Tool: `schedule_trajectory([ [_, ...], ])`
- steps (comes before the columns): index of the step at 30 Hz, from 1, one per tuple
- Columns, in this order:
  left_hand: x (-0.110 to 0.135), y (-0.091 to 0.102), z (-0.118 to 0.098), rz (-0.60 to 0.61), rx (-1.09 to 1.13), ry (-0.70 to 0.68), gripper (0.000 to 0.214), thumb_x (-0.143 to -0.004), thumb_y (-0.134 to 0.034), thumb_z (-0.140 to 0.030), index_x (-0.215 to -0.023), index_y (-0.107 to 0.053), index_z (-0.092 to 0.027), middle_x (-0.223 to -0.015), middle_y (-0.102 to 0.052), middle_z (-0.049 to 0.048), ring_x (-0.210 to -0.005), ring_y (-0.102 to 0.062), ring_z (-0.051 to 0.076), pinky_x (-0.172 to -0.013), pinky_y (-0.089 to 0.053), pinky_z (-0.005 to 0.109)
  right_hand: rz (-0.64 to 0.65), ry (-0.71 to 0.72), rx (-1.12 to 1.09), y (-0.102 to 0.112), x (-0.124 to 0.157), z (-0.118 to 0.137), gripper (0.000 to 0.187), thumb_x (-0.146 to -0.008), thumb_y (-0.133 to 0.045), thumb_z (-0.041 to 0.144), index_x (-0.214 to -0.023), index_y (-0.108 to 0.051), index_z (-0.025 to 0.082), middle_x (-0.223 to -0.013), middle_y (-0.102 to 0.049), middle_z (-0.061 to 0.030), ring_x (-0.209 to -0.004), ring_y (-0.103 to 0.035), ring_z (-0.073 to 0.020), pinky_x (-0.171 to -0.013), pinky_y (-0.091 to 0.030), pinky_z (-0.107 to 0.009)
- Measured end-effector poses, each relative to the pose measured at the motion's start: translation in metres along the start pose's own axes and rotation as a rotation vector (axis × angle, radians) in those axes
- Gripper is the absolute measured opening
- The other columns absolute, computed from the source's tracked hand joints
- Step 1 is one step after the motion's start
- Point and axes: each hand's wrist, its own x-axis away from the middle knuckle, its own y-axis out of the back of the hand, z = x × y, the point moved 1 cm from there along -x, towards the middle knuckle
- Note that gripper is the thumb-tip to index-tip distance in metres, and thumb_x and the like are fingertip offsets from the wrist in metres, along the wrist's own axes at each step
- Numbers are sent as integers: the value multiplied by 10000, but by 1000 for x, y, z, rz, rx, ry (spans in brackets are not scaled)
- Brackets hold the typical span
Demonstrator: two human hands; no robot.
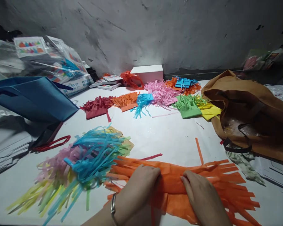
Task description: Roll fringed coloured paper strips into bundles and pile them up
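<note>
Evidently the work in hand is gathering the uncut middle of an orange fringed sheet (171,183), which lies flat across the near edge of the desk (174,138) with its cut strips fanning out to both sides. The left hand (138,185), a bracelet (113,208) on its wrist, curls its fingers down onto the middle band. The right hand (200,194) does the same just beside it, so both hands grip the paper and bunch it between them.

To the left, touching the sheet's fringe, sits a loose heap of fringed sheets (94,153), blue on top with pink, yellow and green beneath. 2 stray strips, 1 orange (199,150) and 1 red (153,156), lie just beyond the sheet. Farther back a row of folded fringed pieces (160,91) in red, orange, blue, pink, green and yellow runs across the desk. A brown bag (250,106) lies open on the right and a blue bag (33,97) on the left.

By my judgement, the next move calls for even pressure from both hands along the band. The paper looks thin, and a hard tug could tear the strips or tangle them with the heap.
</note>
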Motion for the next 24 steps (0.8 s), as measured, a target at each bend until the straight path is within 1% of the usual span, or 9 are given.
schedule_trajectory([
  [6, -30, 10, -13, 131, -400, 82, 292, -860, -508, -180, -612, -660, -167, -612, -680, 115, -607, -658, 260, -633, -471, 340, 29, -58, 183, -5, -14, -1, 326, -1061, -306, 252, -764, -437, 279, -590, -586, 57, -448, -616, -170, -433, -337, -325],
  [9, -33, 12, -20, 188, -497, 82, 296, -866, -486, -161, -640, -677, -160, -679, -723, 142, -657, -695, 282, -652, -481, 351, -98, -47, 247, 3, -16, -2, 297, -1044, -325, 227, -823, -522, 244, -707, -636, -11, -600, -660, -218, -569, -438, -343],
  [11, -34, 12, -22, 214, -521, 77, 293, -870, -484, -154, -653, -681, -160, -701, -733, 146, -684, -708, 293, -662, -481, 354, -205, 71, 203, 8, -11, -1, 205, -1011, -411, 180, -954, -608, 193, -891, -692, -82, -816, -685, -265, -774, -492, -413],
  [13, -33, 12, -22, 227, -522, 74, 306, -885, -472, -163, -659, -679, -155, -703, -733, 147, -693, -709, 297, -658, -474, 349, -238, 261, 93, 7, 0, 1, 182, -970, -501, 137, -1073, -649, 162, -1033, -711, -107, -972, -671, -273, -943, -467, -445],
  [16, -31, 16, -22, 228, -472, 58, 270, -893, -458, -168, -772, -699, -156, -777, -752, 130, -727, -706, 278, -642, -463, 315, -194, 385, 26, -8, 19, 5, 251, -961, -485, 116, -1103, -688, 154, -1067, -739, -79, -1013, -669, -248, -1010, -441, -393],
  [18, -27, 25, -20, 230, -410, 38, 249, -851, -473, -120, -920, -704, -183, -889, -772, 85, -785, -707, 240, -650, -469, 274, -211, 344, 36, -21, 26, 7, 323, -956, -417, 77, -1085, -705, 145, -1068, -748, -78, -1009, -668, -253, -997, -438, -387],
  [20, -22, 41, -14, 225, -355, 33, 347, -788, -485, -66, -1020, -691, -220, -978, -771, 37, -841, -702, 203, -678, -481, 239, -266, 309, 15, -31, 28, 10, 371, -945, -372, 42, -1056, -714, 132, -1044, -749, -91, -993, -665, -259, -970, -446, -391],
  [22, -16, 62, -3, 198, -329, 58, 368, -761, -487, -52, -1008, -696, -227, -973, -762, 25, -849, -693, 199, -700, -493, 240, -305, 270, -29, -36, 26, 13, 379, -943, -363, 32, -1027, -719, 130, -1012, -747, -97, -971, -661, -259, -946, -455, -394],
  [24, -9, 83, 9, 88, -325, 108, 355, -787, -456, -52, -993, -701, -205, -971, -745, 55, -885, -683, 232, -762, -509, 296, -322, 246, -65, -37, 23, 14, 387, -945, -355, 28, -1010, -720, 139, -991, -746, -93, -951, -660, -255, -925, -462, -396],
])
